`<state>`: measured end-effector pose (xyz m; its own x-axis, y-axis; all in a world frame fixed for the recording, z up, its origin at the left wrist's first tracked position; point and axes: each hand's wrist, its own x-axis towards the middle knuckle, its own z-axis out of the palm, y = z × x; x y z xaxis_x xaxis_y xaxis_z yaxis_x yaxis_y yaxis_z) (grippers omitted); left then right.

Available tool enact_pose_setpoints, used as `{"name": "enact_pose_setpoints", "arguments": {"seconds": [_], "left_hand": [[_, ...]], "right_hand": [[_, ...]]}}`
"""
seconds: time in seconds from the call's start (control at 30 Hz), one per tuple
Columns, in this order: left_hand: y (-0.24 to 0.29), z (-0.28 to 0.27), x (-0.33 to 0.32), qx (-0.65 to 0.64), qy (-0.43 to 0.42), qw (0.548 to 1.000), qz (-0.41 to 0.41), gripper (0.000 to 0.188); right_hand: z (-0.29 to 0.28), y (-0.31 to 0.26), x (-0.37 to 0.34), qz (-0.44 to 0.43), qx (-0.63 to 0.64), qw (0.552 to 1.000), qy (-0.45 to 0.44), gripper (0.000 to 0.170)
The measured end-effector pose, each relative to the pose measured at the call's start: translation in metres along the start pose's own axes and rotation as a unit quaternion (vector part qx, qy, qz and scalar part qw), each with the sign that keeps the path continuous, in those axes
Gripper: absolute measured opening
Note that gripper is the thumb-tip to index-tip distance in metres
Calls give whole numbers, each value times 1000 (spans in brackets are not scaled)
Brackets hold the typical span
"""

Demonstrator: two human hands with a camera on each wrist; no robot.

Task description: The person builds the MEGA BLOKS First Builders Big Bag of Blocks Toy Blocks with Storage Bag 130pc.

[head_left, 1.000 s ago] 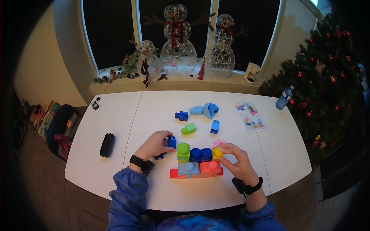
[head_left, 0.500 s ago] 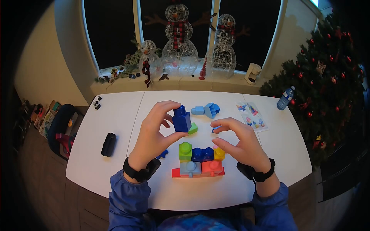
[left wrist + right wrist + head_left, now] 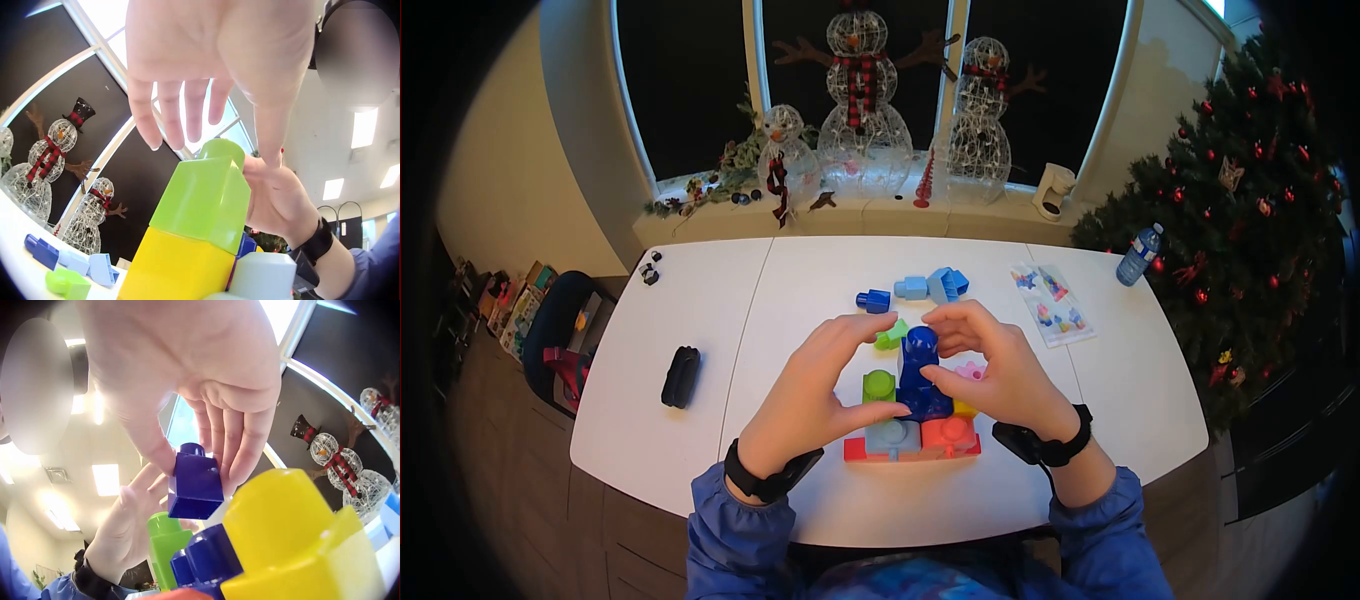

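My right hand pinches a dark blue building block between thumb and fingers. The block has one stud on top and is upright, close over a dark blue double-stud block in a stack. To its left, my left hand has its fingers and thumb apart, holding nothing, with the thumb near the stack. A green block sits on a yellow block at the stack's left end. In front are a pale blue block and a coral block, over a red base.
Behind the hands lie a loose dark blue block, light blue blocks and a green block. A pink gear-shaped piece is beside the right hand. A black case, picture sheet and water bottle stand farther out.
My left hand lifted the dark blue block from left of the stack and let go of it. My right hand left the yellow block and now holds the dark blue one over the stack.
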<state>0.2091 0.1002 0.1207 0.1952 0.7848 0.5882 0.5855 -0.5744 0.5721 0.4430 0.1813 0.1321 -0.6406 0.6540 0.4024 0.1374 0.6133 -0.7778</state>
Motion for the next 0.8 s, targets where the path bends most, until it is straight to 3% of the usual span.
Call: {"name": "enact_pose_setpoints", "arguments": {"seconds": [0.2,0.33,0.63,0.8], "left_hand": [[-20,13,-32,-45,-50,991,-111,69],[-28,19,-37,-72,-58,989,-114,58],[-23,33,-35,-146,-42,977,-150,51],[-25,34,-35,-156,-42,976,-147,49]], "right_hand": [[10,12,-19,-26,-31,997,-60,42],[16,19,-23,-98,-84,991,-23,37],[20,18,-28,-85,-101,991,-8,37],[-6,23,-3,-112,-69,988,-83,33]]}}
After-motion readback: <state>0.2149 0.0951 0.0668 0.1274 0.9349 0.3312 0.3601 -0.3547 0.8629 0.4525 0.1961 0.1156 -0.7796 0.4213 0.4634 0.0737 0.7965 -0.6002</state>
